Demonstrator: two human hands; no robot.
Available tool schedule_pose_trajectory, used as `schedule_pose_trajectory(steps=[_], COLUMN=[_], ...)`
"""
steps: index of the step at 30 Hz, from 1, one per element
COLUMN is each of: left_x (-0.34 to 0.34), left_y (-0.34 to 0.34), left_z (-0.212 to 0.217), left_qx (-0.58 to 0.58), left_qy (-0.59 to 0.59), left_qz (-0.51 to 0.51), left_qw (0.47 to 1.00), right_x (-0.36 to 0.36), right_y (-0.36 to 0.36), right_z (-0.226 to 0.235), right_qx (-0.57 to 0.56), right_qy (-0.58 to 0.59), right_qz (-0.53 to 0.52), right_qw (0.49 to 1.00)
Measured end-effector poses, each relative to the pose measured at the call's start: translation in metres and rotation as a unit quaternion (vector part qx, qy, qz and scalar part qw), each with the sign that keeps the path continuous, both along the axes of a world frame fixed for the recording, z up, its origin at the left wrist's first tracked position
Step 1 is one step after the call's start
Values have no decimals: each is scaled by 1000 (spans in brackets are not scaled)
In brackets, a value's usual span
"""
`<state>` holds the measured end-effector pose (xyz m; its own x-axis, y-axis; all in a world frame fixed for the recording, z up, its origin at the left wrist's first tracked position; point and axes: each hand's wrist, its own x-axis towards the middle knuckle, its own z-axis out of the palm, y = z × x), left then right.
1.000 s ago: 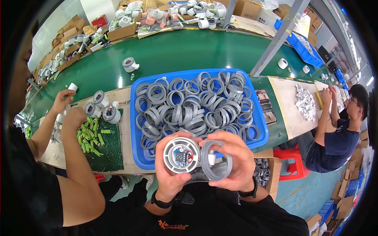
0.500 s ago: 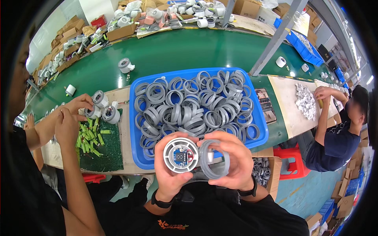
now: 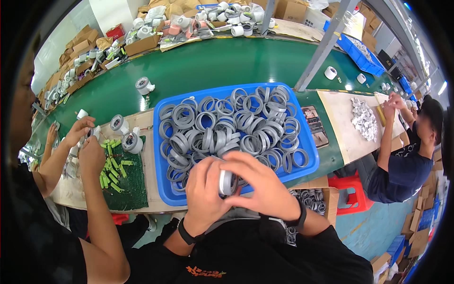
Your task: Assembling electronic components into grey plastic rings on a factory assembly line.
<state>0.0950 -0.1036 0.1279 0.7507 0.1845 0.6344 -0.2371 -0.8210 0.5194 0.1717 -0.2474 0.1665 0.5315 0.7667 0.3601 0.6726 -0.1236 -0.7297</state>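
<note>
Between my two hands, in front of the blue tray, is a round white plastic housing [image 3: 222, 182] turned on its side, with a grey ring [image 3: 231, 182] up against it. My left hand [image 3: 204, 189] is closed around the housing from the left. From the right, my right hand [image 3: 265, 191] grips the grey ring, fingers over the top and thumb below. My fingers hide much of both parts, so I cannot tell how far the ring sits on the housing. Just beyond, many loose grey rings [image 3: 215, 137] fill the blue tray [image 3: 157, 156].
At left, a co-worker's hands [image 3: 85, 137] work beside green wrapped cylinders [image 3: 113, 165] on a green mat [image 3: 135, 189] and white-grey housings [image 3: 132, 143]. Another person [image 3: 397, 161] sits at right by white pieces [image 3: 364, 118]. A box of rings [image 3: 309, 201] stands below the table edge.
The housing has turned from facing me to sideways, and the ring, held apart before, is now against it. My hands have come together. The co-worker's hands at left moved lower.
</note>
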Motion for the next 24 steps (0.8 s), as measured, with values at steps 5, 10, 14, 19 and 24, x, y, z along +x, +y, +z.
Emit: schedule_pose_trajectory(steps=[5, 10, 14, 19, 24], left_x=[0, -2, -3, -26, -12], left_y=[-9, -6, 2, -4, -17], left_z=[17, 14, 10, -22, -12], left_qx=[66, 95, -4, -236, -296], left_qy=[1, -12, -119, -4, -16], left_qz=[-140, -105, -166, -93, -21], left_qw=[988, 990, 979, 967, 955], right_x=[16, 15, -13, -34, -27], right_y=[10, 15, 19, 21, 28], right_z=[-25, -15, -15, -1, -21], right_qx=[105, 74, 251, 214, 220], right_qy=[272, 313, 39, -96, -100], right_qz=[63, 82, 49, 40, 3], right_qw=[955, 943, 966, 971, 970])
